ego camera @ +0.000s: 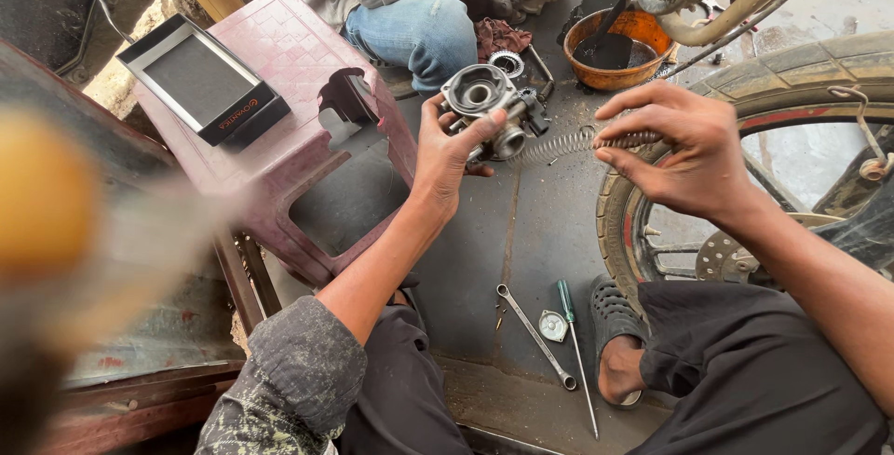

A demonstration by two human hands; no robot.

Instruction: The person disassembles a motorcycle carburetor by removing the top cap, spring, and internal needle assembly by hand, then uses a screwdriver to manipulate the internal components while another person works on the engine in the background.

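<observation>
The metal engine part (pixel 486 110) sits gripped in the left hand (pixel 447 152), held above the floor (pixel 521 231). A coil spring (pixel 577 143) runs from it to the right hand (pixel 684 152), whose fingertips pinch its end. A spanner (pixel 535 336) and screwdriver (pixel 575 353) lie on the floor below, beside a motorcycle wheel (pixel 745 138).

Flat black rectangular box (pixel 203 80) with grey inset and white rim, atop maroon plastic stool (pixel 296 54).

silvery grey carburettor body (pixel 489 106) and spring (pixel 568 143). faded pink stool (pixel 298 73), orange bowl (pixel 622 45) of black liquid. green-handled screwdriver (pixel 566 301), blue jeans (pixel 424 31).
</observation>
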